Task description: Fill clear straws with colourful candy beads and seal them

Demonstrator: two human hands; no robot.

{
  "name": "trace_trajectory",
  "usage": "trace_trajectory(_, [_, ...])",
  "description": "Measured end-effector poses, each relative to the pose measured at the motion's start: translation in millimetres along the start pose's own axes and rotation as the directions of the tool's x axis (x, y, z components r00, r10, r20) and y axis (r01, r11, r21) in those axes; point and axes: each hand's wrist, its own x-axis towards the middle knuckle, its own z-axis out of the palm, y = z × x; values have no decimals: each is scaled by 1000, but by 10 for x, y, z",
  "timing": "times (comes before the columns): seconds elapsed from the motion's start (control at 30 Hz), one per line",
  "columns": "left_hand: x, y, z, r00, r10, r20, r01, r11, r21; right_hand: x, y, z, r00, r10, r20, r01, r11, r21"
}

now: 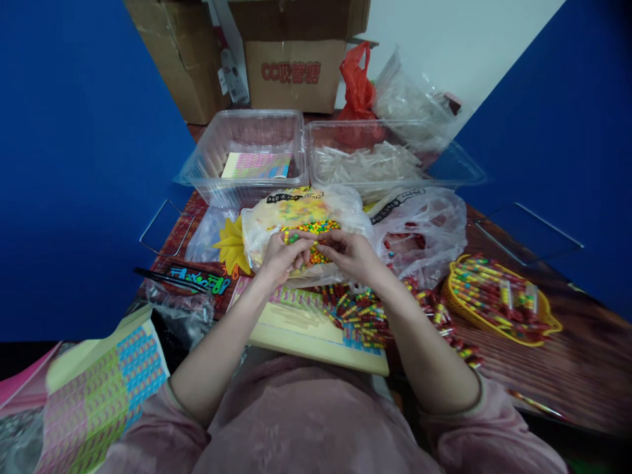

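Observation:
Over an open plastic bag (353,210) of small round coloured candies (323,227), both hands come together at the fingertips. My left hand (289,255) is closed in a pinch around what looks like a thin candy-filled straw (287,237), with yellow and green showing at its fingers. My right hand (349,253) has its thumb and fingers pressed together near the left fingertips; whatever lies between them is too small to make out. Below the hands, filled candy straws (363,313) with red, yellow and green contents are piled on a cream pad (296,339), beside some clear empty straws (291,315).
A yellow basket (555,324) of filled straws stands at right. Another plastic bag (447,220) holds red pieces. Behind are two clear tubs (197,168), one with clear straws (365,163), and cardboard boxes (296,92). Printed sheets (103,395) hang at left, near a yellow spiky object (232,245).

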Motion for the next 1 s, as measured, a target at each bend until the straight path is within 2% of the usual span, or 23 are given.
trace_trajectory(0.2, [-4, -9, -9, 1000, 17, 5, -17, 1000, -2, -4, -10, 14, 999, 21, -24, -21, 1000, 3])
trace_trajectory(0.4, [-2, 11, -36, 998, -10, 67, 12, 999, -41, -5, 3, 20, 999, 10, -51, -10, 1000, 2])
trace_trajectory(0.47, [-5, 18, -48, 997, -19, 71, 24, 998, -63, -8, 29, 31, 995, 33, -99, -31, 999, 26])
trace_trajectory(0.53, [-6, 19, -59, 997, -20, 79, 26, 996, -80, -10, 57, 42, 978, 61, -198, -49, 996, 68])
trace_trajectory(0.6, [-5, 15, -68, 996, -19, 89, 26, 996, -83, -11, 68, 47, 947, 97, -306, -45, 984, 171])
trace_trajectory(0.67, [-4, 9, -74, 995, -22, 97, 29, 997, -73, -11, 53, 47, 925, 141, -352, -18, 944, 330])
trace_trajectory(0.8, [-5, 3, -81, 992, -10, 123, 19, 997, -76, -12, -25, 52, 936, 211, -281, -19, 828, 561])
trace_trajectory(0.9, [-6, -11, -93, 989, 5, 150, 8, 996, -84, -3, -59, 77, 946, 243, -213, -64, 788, 613])
trace_trajectory(1.0, [4, -38, -113, 985, 31, 167, -17, 996, -85, 15, -52, 105, 941, 275, -195, -85, 754, 651])
